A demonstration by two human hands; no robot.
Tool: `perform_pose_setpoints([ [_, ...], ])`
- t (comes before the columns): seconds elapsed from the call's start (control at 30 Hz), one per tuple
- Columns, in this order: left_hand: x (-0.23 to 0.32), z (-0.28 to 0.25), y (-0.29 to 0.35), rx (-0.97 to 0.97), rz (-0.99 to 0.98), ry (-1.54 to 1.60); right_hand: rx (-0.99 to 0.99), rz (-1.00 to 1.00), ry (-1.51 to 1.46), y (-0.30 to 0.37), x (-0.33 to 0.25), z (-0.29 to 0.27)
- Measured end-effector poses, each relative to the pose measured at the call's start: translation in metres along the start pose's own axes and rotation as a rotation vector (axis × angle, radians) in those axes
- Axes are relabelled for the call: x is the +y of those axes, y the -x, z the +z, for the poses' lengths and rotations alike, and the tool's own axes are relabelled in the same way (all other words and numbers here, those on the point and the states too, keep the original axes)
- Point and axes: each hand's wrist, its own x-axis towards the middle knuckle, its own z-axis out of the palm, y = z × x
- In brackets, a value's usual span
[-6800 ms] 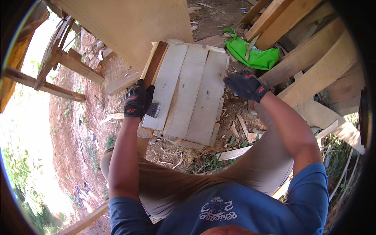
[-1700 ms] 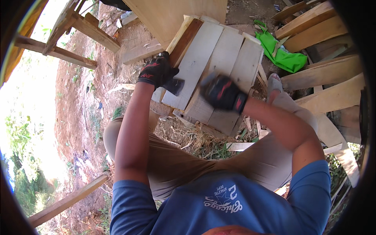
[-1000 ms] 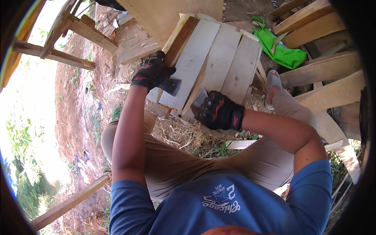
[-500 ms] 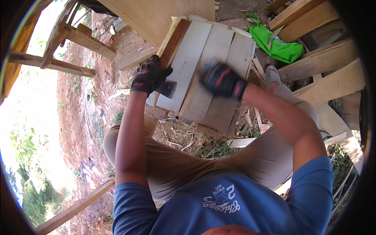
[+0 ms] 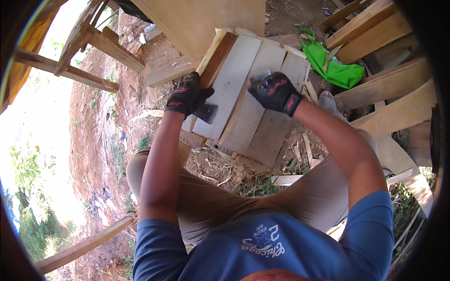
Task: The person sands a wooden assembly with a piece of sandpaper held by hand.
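Note:
Between my knees a panel of pale, worn wooden boards (image 5: 234, 75) lies side by side, with a reddish-brown strip (image 5: 219, 61) along its left edge. My left hand (image 5: 185, 96), in a black glove with red marks, rests closed by the strip's near end. A dark, flat-bladed scraper (image 5: 206, 113) sticks out from under its fingers over the boards; its handle is hidden. On the middle right boards, my gloved right hand (image 5: 276, 92) is closed, knuckles up. A small flat greyish piece (image 5: 260, 75) shows beyond its fingers; its kind cannot be made out.
A large plywood sheet (image 5: 211, 23) stands beyond the panel. To the right lie a bright green bag (image 5: 335, 70) and several stacked planks (image 5: 389, 84). A timber frame (image 5: 115, 49) is at the upper left, a loose pole (image 5: 89, 246) at the lower left.
My right hand, blurred before, now shows sharply, slightly farther right and lower on the boards. My left hand keeps its place on the panel; the whole view has shifted slightly.

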Motion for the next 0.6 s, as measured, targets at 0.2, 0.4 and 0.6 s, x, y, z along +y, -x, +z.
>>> perform_pose_setpoints([
  [0.2,0.014,-0.003,-0.008,0.028,0.008,-0.022,0.172,-0.268,-0.578,0.050,-0.117,0.073],
  [0.4,0.005,-0.005,0.002,0.008,-0.006,-0.021,0.137,-0.119,0.033,-0.016,-0.004,0.018],
  [0.6,0.001,-0.001,-0.001,-0.022,-0.034,-0.023,-0.097,-0.506,-0.098,0.033,-0.125,0.020],
])
